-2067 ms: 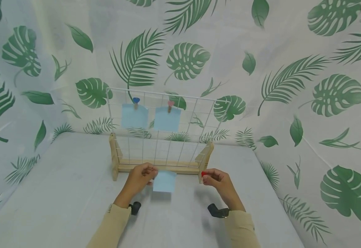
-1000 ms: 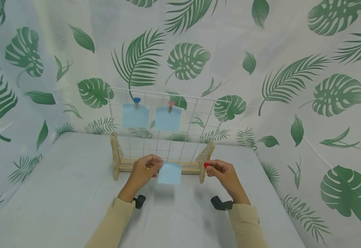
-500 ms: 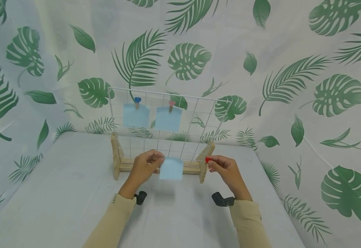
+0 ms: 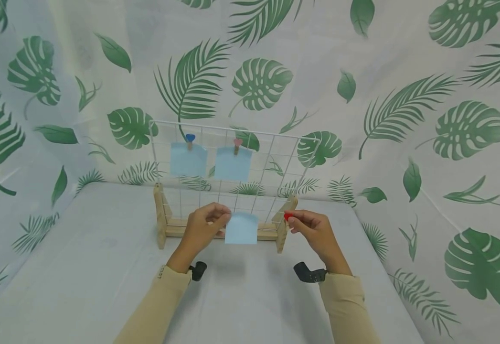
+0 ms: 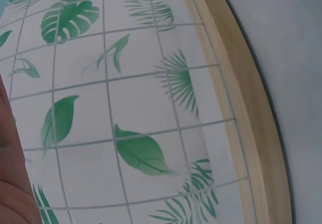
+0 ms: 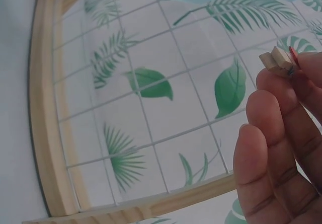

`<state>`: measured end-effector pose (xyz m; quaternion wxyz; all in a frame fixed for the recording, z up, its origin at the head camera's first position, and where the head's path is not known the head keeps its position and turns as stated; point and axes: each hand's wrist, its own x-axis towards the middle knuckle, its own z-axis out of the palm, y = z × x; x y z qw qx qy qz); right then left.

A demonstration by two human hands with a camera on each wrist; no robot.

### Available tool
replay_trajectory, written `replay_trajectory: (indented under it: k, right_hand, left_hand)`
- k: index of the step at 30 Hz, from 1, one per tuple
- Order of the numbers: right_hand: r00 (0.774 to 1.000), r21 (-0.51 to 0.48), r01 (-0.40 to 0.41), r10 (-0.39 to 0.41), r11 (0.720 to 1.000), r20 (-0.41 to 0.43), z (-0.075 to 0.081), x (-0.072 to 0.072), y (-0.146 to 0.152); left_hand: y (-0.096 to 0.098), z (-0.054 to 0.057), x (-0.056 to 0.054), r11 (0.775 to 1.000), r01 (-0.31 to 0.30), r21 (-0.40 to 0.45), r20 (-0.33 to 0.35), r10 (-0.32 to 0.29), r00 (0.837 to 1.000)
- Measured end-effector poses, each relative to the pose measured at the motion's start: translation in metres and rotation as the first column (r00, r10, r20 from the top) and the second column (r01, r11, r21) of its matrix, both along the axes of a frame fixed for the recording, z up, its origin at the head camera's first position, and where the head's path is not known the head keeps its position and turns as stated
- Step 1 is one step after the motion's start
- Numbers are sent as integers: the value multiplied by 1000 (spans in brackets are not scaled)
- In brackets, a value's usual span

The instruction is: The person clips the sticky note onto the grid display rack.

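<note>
My left hand pinches a light blue square of paper by its upper left corner, in front of the lower part of a white wire grid rack. A wooden clothespin with a red top is pinched between thumb and index finger of my right hand, near the rack's right wooden foot. Two blue papers hang on the grid: the left paper from a clothespin with a blue heart, the other paper from one with a pink heart.
The rack stands on a white-covered table, with a wooden base bar and a wooden foot at its left. Behind and beside it hangs a white sheet printed with green leaves. Black wrist cameras sit on both wrists.
Both hands have moved forward and slightly right, towards the rack. The blue paper in the left hand and the red clothespin in the right have risen with them.
</note>
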<state>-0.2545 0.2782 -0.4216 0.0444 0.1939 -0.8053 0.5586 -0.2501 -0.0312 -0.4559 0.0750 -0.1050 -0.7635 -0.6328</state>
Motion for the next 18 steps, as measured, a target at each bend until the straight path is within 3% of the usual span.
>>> replay_trajectory:
  k: [18]
  right_hand:
    - [1000,26,7,-6,1000,-30,13,-7,0]
  left_hand:
    - [4,21,-3,1000,12,-13,-81,-13,997]
